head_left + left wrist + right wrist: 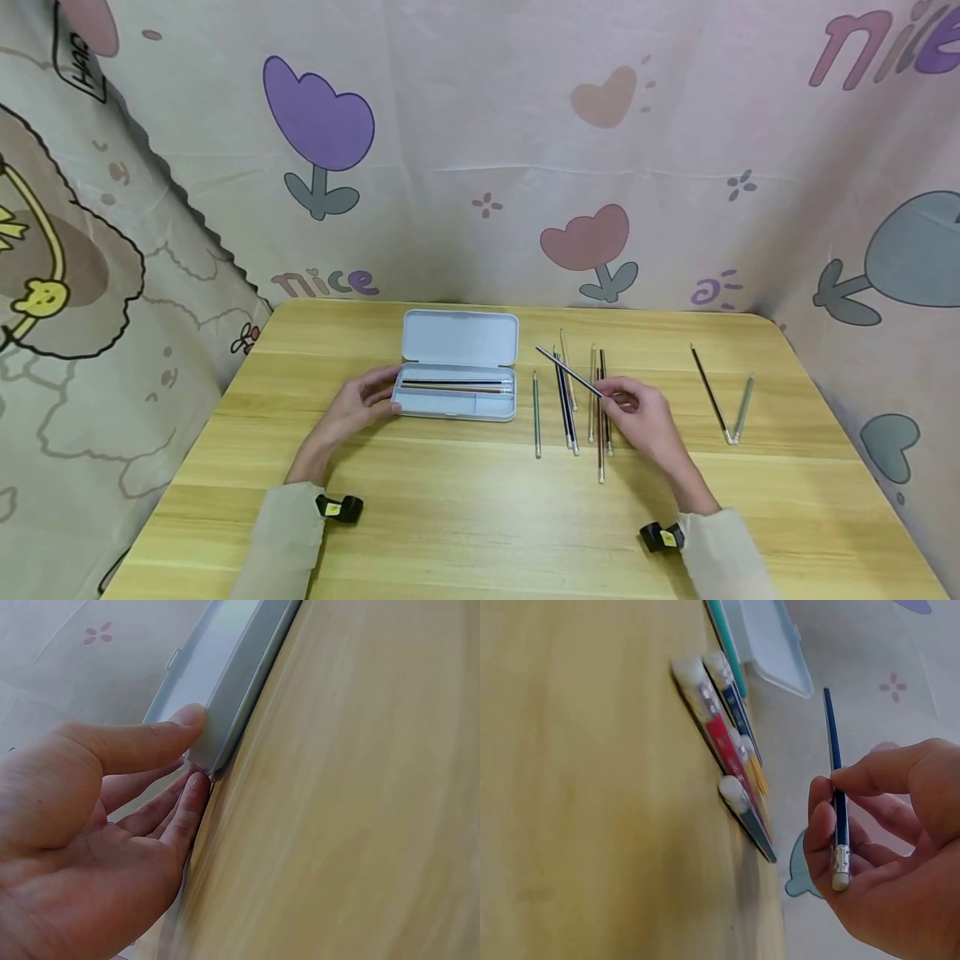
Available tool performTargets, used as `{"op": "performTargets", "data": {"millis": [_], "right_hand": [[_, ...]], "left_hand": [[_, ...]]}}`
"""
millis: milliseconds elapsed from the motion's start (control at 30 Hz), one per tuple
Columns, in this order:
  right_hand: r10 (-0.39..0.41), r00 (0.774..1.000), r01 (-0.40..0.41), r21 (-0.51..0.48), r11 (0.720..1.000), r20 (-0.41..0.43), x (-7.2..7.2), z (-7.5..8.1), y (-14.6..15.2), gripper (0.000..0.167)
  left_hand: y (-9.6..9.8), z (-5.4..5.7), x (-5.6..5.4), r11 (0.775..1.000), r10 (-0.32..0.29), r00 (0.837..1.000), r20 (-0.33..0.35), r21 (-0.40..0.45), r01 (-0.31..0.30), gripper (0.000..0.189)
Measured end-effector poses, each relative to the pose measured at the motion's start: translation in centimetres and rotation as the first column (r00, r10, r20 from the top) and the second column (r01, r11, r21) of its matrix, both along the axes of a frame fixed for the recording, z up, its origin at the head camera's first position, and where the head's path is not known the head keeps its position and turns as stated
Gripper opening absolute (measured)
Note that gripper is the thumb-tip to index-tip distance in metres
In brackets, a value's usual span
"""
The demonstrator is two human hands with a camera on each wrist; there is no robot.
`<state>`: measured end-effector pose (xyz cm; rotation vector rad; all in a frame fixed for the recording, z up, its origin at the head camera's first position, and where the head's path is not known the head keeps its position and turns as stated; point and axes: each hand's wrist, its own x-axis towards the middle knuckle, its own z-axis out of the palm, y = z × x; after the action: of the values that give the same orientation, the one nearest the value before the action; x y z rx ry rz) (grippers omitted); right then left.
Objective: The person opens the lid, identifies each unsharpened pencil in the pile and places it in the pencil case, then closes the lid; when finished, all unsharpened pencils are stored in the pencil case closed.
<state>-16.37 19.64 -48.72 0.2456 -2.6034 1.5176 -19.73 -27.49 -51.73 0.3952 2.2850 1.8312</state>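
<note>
A pale blue pencil case (433, 405) lies with its lid raised at the table's middle, two pencils (457, 388) side by side in its long compartment. My left hand (352, 410) grips the case's left end; in the left wrist view the thumb (169, 739) presses its side and the fingertips sit at its lower corner. Above the loose pencils my right hand (647, 417) pinches a dark blue pencil (838, 817) between thumb and fingers. Its white eraser end points toward my palm, and its other end toward the case.
Under and left of the right hand lie several loose pencils (567, 408), with a green one (536, 417) nearest the case. Farther right, a black pencil (708, 390) and a grey-green one (743, 410) form a V. A patterned cloth (450, 167) hangs behind the wooden table (450, 508).
</note>
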Motion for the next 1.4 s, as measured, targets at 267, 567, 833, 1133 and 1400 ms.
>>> {"op": "performTargets", "data": {"millis": [267, 567, 833, 1133, 1400], "right_hand": [[0.063, 0.998, -0.062, -0.07, 0.996, 0.021, 0.3, -0.3, -1.8, 0.024], [0.11, 0.994, -0.111, -0.032, 0.993, -0.02, 0.4, -0.4, -4.6, 0.023], [0.134, 0.99, -0.136, -0.043, 0.99, -0.044, -0.9, -0.5, -7.3, 0.019], [0.143, 0.987, -0.146, -0.037, 0.989, -0.077, -2.5, -0.6, -10.3, 0.018], [0.215, 0.97, -0.207, 0.078, 0.975, -0.11, -3.8, -0.4, -13.0, 0.021]], "left_hand": [[0.0, -0.2, 0.0, 1.0, 0.001, 1.0, 0.006, -0.001, -0.001, 0.067], [-0.1, -0.3, 0.4, 1.0, 0.009, 1.0, 0.014, 0.001, -0.009, 0.068], [-0.1, -0.3, 0.5, 1.0, 0.011, 1.0, 0.001, -0.01, -0.011, 0.067], [0.0, -0.1, 0.3, 1.0, 0.008, 1.0, 0.005, -0.013, -0.008, 0.066], [0.3, 0.2, 0.2, 1.0, 0.016, 1.0, 0.015, -0.013, -0.015, 0.067]]}}
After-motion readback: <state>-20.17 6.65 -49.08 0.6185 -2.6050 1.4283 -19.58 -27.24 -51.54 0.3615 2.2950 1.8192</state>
